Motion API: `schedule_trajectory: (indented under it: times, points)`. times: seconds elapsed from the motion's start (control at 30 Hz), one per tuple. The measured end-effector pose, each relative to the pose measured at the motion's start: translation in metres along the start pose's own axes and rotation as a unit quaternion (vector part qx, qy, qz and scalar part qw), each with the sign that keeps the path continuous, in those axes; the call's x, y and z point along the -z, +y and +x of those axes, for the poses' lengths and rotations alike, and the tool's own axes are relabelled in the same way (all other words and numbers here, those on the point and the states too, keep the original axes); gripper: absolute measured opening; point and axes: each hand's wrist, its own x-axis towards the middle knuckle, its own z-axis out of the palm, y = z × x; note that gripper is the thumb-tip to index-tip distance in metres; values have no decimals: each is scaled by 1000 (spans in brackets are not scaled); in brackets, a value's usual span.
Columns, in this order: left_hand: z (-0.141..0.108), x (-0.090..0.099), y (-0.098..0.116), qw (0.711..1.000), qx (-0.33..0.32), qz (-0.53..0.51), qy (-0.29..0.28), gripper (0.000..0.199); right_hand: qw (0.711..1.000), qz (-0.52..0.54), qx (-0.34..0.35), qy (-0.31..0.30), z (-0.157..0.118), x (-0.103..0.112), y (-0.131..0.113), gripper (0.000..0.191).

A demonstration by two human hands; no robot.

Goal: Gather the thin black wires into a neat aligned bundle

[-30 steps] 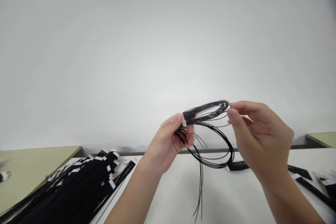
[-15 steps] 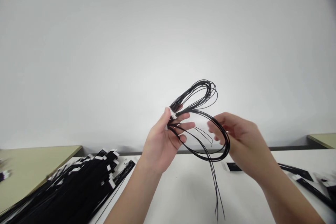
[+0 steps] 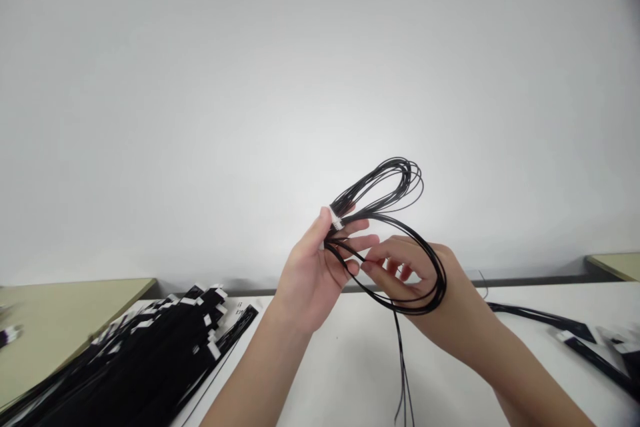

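Note:
A looped bundle of thin black wires (image 3: 434, 260) with a white connector (image 3: 335, 219) is held up above the table. My left hand (image 3: 313, 280) pinches the bundle at the connector between thumb and fingers, with the other fingers spread behind it. Through the larger lower loop, my right hand (image 3: 407, 267) has its thumb and forefinger closed on a strand of the black wires, close to my left fingertips. Loose wire ends hang down below my right hand.
At the left, a large pile of black wires (image 3: 135, 360) with white connectors lies on the white table (image 3: 345, 360). More black wire bundles (image 3: 600, 363) lie at the right. Tan surfaces (image 3: 55, 320) stand at both sides, and a pale wall rises behind.
My right hand has moved left, into the loop, and closed on the wire strand. The bundle and my left hand have shifted slightly right. The hanging ends have moved a little left.

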Motion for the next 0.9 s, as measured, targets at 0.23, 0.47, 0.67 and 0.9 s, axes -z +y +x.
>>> schedule_trajectory:
  times: [0.23,0.47,0.67,0.9]
  points:
    - [0,-1,0,1000,-5,13,5,23,995,5,58,85,-1,-2,-1,15]
    - [4,-2,0,999,5,54,-2,24,993,85,-14,84,-1,6,-9,16]
    - [5,1,-1,993,74,82,-33,26,896,415,-146,57,3,21,2,17]
    - [5,1,0,991,74,106,-36,24,810,556,-163,93,9,38,9,7]
